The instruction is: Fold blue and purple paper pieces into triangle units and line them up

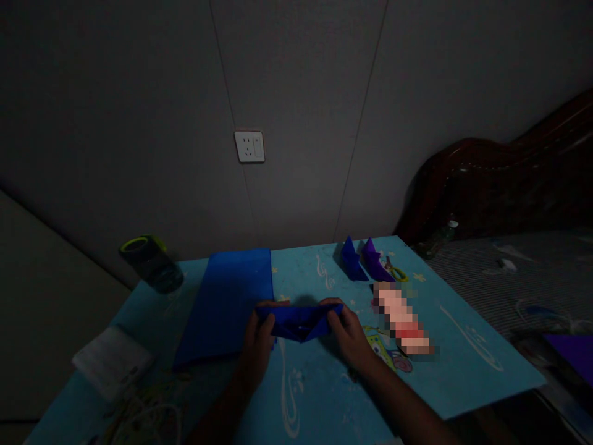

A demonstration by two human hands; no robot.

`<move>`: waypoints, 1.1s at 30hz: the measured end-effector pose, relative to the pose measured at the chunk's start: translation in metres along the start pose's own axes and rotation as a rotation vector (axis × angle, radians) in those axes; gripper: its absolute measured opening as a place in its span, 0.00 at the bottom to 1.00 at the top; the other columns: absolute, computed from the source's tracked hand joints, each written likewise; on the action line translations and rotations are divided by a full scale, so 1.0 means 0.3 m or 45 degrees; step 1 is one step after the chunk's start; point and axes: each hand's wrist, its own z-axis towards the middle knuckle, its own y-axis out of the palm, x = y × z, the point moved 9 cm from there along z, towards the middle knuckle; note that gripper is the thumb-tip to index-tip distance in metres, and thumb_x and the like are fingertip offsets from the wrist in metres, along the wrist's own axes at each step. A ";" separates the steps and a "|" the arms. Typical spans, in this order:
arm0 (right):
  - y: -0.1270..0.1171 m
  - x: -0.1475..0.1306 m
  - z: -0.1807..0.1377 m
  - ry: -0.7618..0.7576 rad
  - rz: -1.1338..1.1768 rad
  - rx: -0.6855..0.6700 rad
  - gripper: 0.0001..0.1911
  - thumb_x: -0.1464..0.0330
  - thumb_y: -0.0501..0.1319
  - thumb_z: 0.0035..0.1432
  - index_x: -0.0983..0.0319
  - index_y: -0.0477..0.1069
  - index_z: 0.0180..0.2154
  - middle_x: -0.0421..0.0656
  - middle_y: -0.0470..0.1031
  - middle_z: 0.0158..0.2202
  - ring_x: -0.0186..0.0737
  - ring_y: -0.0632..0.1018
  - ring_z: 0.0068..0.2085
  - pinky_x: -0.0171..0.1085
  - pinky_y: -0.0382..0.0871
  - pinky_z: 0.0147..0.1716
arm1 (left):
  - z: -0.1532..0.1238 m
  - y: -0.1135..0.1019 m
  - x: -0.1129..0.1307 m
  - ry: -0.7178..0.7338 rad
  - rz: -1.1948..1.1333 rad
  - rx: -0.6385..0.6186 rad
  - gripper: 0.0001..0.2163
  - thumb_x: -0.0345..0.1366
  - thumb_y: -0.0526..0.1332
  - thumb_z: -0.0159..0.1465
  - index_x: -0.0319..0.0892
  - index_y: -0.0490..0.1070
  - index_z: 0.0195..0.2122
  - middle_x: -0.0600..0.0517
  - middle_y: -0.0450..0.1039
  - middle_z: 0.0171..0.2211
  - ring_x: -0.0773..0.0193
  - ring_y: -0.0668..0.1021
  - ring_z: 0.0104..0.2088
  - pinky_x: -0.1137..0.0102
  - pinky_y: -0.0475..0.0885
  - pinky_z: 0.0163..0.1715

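Note:
A folded piece of dark blue paper (300, 322), boat-like in shape, is held just above a light blue table (315, 395). My left hand (258, 343) pinches its left end and my right hand (348, 330) pinches its right end, fingers closed on the paper. A stack of blue paper sheets (227, 303) lies flat to the left, just behind my left hand.
Two finished paper boats, one blue (351, 258) and one purple (374, 261), stand at the table's far edge beside scissors (395, 271). A dark cup (152, 262) sits far left, a white folded item (111, 361) near left. A bed (509, 278) borders the right; a wall socket (249, 146) is behind.

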 end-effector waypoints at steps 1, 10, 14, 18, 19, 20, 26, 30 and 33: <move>-0.003 -0.003 0.000 -0.010 0.004 0.014 0.19 0.54 0.53 0.66 0.60 0.70 0.46 0.42 0.73 0.34 0.39 0.72 0.32 0.35 0.65 0.31 | 0.002 -0.003 0.007 0.022 -0.026 0.012 0.11 0.43 0.54 0.63 0.43 0.68 0.41 0.45 0.78 0.42 0.56 0.80 0.42 0.63 0.75 0.41; -0.021 -0.023 0.008 -0.007 0.178 0.087 0.20 0.53 0.54 0.64 0.60 0.72 0.46 0.41 0.72 0.27 0.40 0.73 0.30 0.37 0.68 0.31 | 0.005 0.001 -0.012 0.033 -0.386 0.025 0.13 0.48 0.56 0.61 0.46 0.62 0.41 0.45 0.79 0.42 0.54 0.80 0.43 0.60 0.75 0.40; -0.032 -0.014 0.014 0.041 0.218 0.133 0.20 0.52 0.56 0.63 0.60 0.74 0.42 0.41 0.72 0.27 0.39 0.73 0.30 0.37 0.68 0.31 | -0.003 -0.005 -0.040 -0.021 -0.427 0.031 0.14 0.48 0.60 0.60 0.45 0.63 0.39 0.47 0.80 0.39 0.54 0.81 0.40 0.63 0.75 0.36; -0.042 -0.017 0.015 0.055 0.219 0.184 0.21 0.50 0.58 0.61 0.60 0.76 0.40 0.41 0.73 0.28 0.39 0.73 0.30 0.36 0.68 0.30 | -0.008 0.009 -0.053 -0.027 -0.464 -0.056 0.15 0.48 0.62 0.60 0.45 0.65 0.40 0.46 0.79 0.42 0.54 0.80 0.42 0.64 0.75 0.37; -0.042 -0.017 0.013 0.055 0.220 0.187 0.21 0.50 0.58 0.61 0.60 0.76 0.41 0.41 0.73 0.29 0.39 0.73 0.30 0.36 0.68 0.30 | -0.010 0.018 -0.050 -0.005 -0.485 -0.099 0.15 0.48 0.63 0.60 0.45 0.66 0.42 0.45 0.78 0.44 0.53 0.80 0.44 0.62 0.75 0.40; -0.040 -0.015 0.012 0.056 0.225 0.183 0.21 0.51 0.58 0.61 0.60 0.76 0.41 0.41 0.73 0.28 0.39 0.73 0.30 0.36 0.68 0.30 | -0.012 0.028 -0.042 0.034 -0.496 -0.150 0.16 0.48 0.64 0.59 0.45 0.67 0.43 0.45 0.77 0.46 0.52 0.78 0.47 0.60 0.74 0.44; -0.001 -0.005 0.006 0.062 0.236 0.057 0.21 0.52 0.57 0.62 0.60 0.74 0.46 0.41 0.74 0.28 0.39 0.74 0.31 0.36 0.68 0.31 | -0.039 0.082 0.005 0.169 -0.341 -0.381 0.23 0.38 0.69 0.55 0.45 0.66 0.51 0.45 0.71 0.54 0.50 0.73 0.55 0.59 0.68 0.54; -0.029 -0.025 0.006 -0.007 0.072 0.132 0.22 0.58 0.59 0.63 0.58 0.66 0.56 0.45 0.77 0.41 0.44 0.77 0.42 0.41 0.70 0.42 | -0.023 0.037 0.017 0.152 -0.153 -0.179 0.19 0.39 0.67 0.57 0.44 0.68 0.48 0.48 0.75 0.45 0.54 0.77 0.47 0.62 0.71 0.49; -0.049 -0.096 -0.002 -0.304 -0.220 0.164 0.20 0.62 0.63 0.60 0.55 0.67 0.54 0.49 0.69 0.56 0.50 0.69 0.57 0.49 0.63 0.55 | -0.011 0.017 0.009 0.115 -0.064 -0.075 0.17 0.39 0.67 0.56 0.43 0.69 0.46 0.48 0.75 0.44 0.55 0.77 0.47 0.61 0.70 0.50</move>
